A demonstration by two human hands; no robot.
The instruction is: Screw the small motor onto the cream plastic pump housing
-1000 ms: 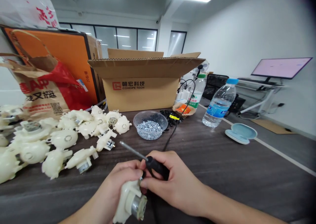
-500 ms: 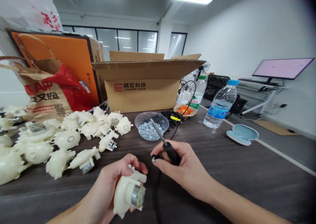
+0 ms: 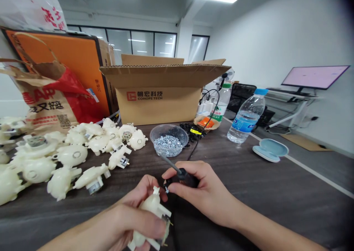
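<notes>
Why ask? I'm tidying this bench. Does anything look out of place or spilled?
The small black parts stand out: they lie loose on the table, while the screws sit in a clear bowl. The cord from the screwdriver also trails across the table beside the bowl.

Narrow gap (image 3: 147,142) between plastic housings (image 3: 117,159) and screw bowl (image 3: 169,125)
</notes>
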